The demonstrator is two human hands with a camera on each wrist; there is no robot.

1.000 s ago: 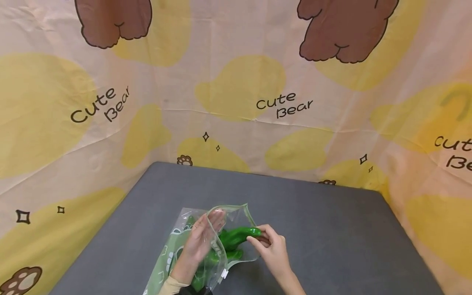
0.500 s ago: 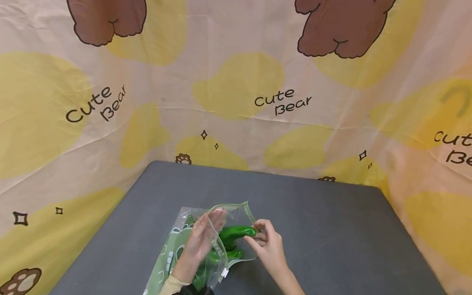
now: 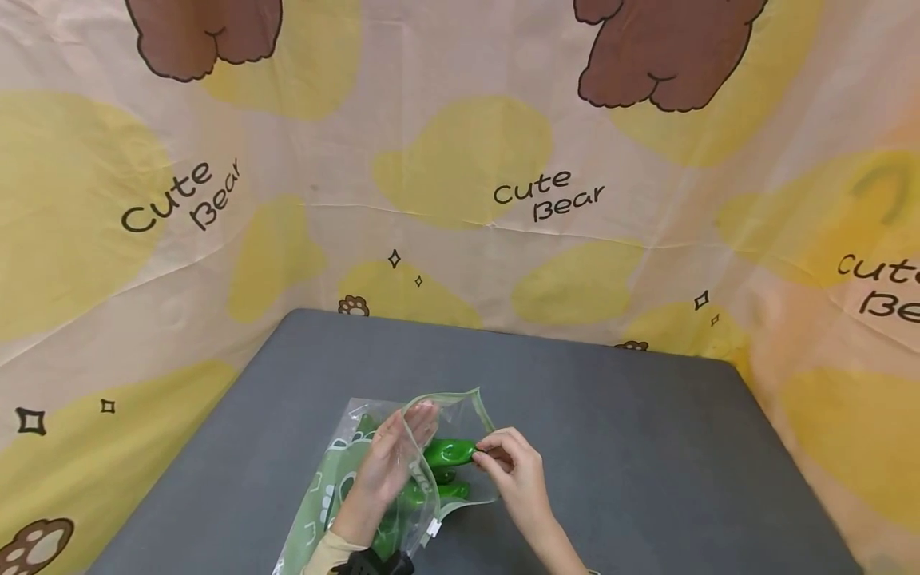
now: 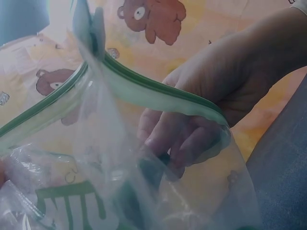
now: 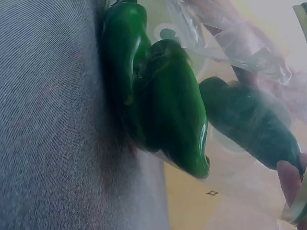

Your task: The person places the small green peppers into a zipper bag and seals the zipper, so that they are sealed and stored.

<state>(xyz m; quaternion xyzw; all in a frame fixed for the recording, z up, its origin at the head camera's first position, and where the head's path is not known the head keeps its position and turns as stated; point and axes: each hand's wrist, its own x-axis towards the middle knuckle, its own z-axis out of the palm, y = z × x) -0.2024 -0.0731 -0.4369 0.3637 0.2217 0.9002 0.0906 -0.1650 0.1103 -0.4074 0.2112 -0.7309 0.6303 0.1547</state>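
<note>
A clear zip bag [image 3: 460, 395] with a green rim lies tilted on the table, its mouth spread toward the right. My right hand [image 3: 519, 479] pinches the tip of a glossy green pepper [image 3: 450, 453] at that mouth. Most of this pepper [image 5: 252, 124] is within the bag in the right wrist view. Other green peppers [image 5: 175, 108] lie lower in the bag. At the mouth's left side my left hand [image 3: 384, 471] has its fingers extended, partly seen through plastic, and touches the bag. In the left wrist view the right hand [image 4: 192, 129] shows partly through the plastic.
A white zip slider [image 3: 433, 527] sits at the near corner of the bag's mouth. The grey table [image 3: 647, 455] extends right and behind. Patterned cloth walls [image 3: 438, 160] with bears surround its back and sides.
My right hand has moved left, pushing the pepper deeper into the bag, and now pinches just its tip. My left hand stays almost where it was. The view has shifted slightly.
</note>
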